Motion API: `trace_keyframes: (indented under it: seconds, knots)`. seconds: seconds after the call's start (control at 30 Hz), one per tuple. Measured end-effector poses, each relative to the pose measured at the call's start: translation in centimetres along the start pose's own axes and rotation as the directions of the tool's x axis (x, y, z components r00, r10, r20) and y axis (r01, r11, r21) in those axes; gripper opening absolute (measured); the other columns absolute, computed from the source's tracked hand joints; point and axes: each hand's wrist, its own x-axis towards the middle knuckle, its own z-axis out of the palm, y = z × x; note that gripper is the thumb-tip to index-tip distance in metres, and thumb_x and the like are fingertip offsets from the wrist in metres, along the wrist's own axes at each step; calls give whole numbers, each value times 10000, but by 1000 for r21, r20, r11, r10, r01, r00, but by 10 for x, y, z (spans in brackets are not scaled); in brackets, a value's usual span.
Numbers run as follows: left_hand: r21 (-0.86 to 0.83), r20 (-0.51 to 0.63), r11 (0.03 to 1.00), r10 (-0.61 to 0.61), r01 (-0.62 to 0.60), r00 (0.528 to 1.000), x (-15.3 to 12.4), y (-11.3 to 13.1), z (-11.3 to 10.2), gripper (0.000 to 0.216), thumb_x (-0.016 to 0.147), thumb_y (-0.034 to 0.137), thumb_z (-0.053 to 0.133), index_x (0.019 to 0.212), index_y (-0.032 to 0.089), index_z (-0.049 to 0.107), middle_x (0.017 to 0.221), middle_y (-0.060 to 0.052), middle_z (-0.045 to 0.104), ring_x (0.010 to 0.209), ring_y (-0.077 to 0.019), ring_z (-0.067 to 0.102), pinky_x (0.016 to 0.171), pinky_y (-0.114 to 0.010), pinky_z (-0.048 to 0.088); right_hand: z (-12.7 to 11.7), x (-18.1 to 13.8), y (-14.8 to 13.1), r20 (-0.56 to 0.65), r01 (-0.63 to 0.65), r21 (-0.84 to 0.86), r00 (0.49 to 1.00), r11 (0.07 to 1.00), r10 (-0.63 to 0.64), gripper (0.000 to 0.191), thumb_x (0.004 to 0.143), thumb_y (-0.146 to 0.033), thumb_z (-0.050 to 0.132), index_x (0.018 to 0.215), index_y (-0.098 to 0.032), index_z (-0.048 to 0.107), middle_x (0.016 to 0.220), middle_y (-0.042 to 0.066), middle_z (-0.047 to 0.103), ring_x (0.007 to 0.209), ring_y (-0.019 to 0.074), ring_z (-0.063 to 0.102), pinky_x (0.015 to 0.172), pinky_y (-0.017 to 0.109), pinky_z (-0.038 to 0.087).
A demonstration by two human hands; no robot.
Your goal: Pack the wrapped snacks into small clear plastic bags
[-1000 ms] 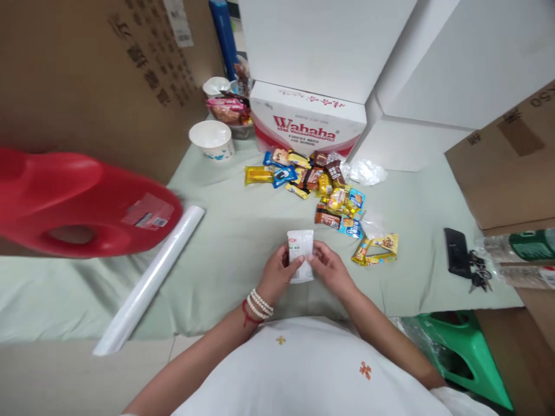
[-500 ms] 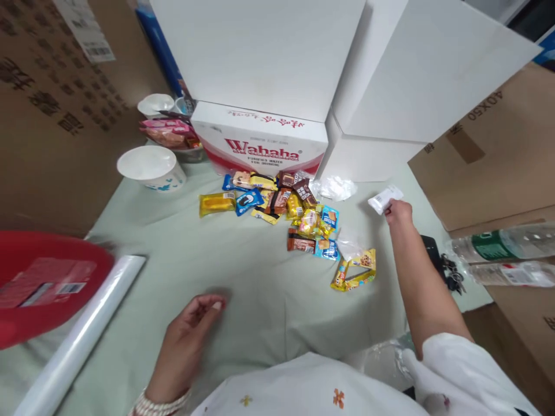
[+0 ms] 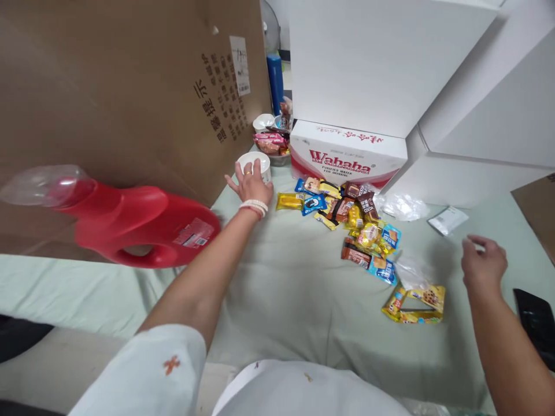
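My left hand (image 3: 254, 182) is over the near side of a white paper bowl (image 3: 245, 159), its fingers spread across the rim; whether it touches the bowl I cannot tell. My right hand (image 3: 484, 263) hovers above the cloth with loosely curled fingers and a gap by the thumb, nothing visible in it. Just beyond it lies a small white packet (image 3: 447, 221). Between my hands is a pile of wrapped snacks (image 3: 355, 216) in yellow, brown and blue. A yellow snack wrapper folded into a triangle (image 3: 421, 318) and a clear crumpled wrapper (image 3: 411, 271) lie nearer me.
A red jug (image 3: 147, 225) lies left of my left forearm. Behind the snacks stands a Wahaha box (image 3: 347, 153). Pink packets (image 3: 269, 143) sit in a container at the back left. Crumpled clear plastic (image 3: 403, 207) and a black phone-like object (image 3: 535, 320) are on the right.
My left hand has reached forward from the near cloth to the white bowl. My right hand has let go of the white packet and drawn back. The view has turned left.
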Motion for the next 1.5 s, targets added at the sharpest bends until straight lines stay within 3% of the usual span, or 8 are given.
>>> trace_keyframes:
  seconds: [0.2, 0.37, 0.57, 0.63, 0.9, 1.3, 1.4, 1.5]
  knots:
    - [92, 183, 975, 181, -200, 966, -8, -9, -28, 291, 1062, 169, 388, 961, 97, 651, 1025, -26, 726, 1179, -224, 590, 1154, -797, 86, -85, -117, 60, 206, 63, -31, 977, 998, -56, 342, 835, -593, 607, 945, -304, 755, 888, 108, 757, 704, 312, 674, 679, 477, 510]
    - [52, 356, 855, 467, -516, 809, -134, 18, -66, 205, 902, 62, 534, 930, 203, 681, 1000, -59, 735, 1033, -267, 657, 1176, -799, 107, -114, -159, -16, 172, 460, 202, 853, 865, -493, 261, 945, -454, 602, 1074, -272, 738, 1050, 95, 747, 875, 274, 701, 817, 446, 564]
    - [-288, 464, 570, 786, -769, 409, -267, 47, -70, 224, 883, 47, 565, 941, 233, 676, 910, -49, 728, 1031, -245, 665, 1168, -609, 350, -65, -212, -169, 402, 724, 658, -105, 207, -910, 269, 935, -79, 579, 1091, -236, 732, 1099, 89, 748, 1051, 228, 692, 916, 356, 563]
    - [-302, 444, 573, 792, -762, 420, -278, 47, -68, 274, 879, 50, 574, 1051, 233, 684, 978, -69, 728, 1036, -239, 661, 1086, -511, 455, -43, -229, -188, 596, 801, 565, -231, 197, -769, 175, 904, -94, 636, 1021, -184, 729, 1036, 112, 741, 962, 238, 701, 764, 313, 572]
    - [-299, 238, 600, 800, -742, 551, -271, 15, -58, 468, 846, -23, 452, 1221, 203, 616, 1240, -129, 707, 1268, -249, 609, 1155, -544, 384, -30, -254, -194, 873, 884, 266, -51, 386, -485, 207, 959, -153, 581, 1096, -141, 736, 1002, 170, 776, 902, 278, 753, 723, 321, 567]
    - [-449, -42, 398, 885, -800, 464, -280, -9, -45, 317, 940, 53, 530, 1198, 200, 643, 1107, -126, 749, 1217, -252, 660, 919, -408, 593, -52, -236, -170, 783, 711, 468, -58, 525, -619, 184, 967, -180, 552, 940, -160, 733, 952, 101, 744, 819, 197, 698, 733, 271, 505]
    - [-503, -46, 395, 876, -769, 480, -277, -9, -47, 452, 960, 53, 530, 1378, 218, 576, 1101, -114, 743, 1210, -241, 669, 927, -393, 620, -68, -214, -155, 649, 457, 625, 145, 633, -747, 182, 978, -248, 569, 906, -176, 721, 815, 44, 690, 731, 158, 635, 684, 249, 476]
    - [-518, -34, 391, 879, -761, 475, -271, -6, -50, 562, 951, 23, 542, 1475, 221, 500, 1067, -95, 740, 1176, -231, 685, 937, -392, 626, -75, -191, -138, 573, 125, 675, 531, 727, -624, 179, 929, -350, 662, 861, -193, 713, 729, -2, 650, 630, 138, 585, 595, 237, 457]
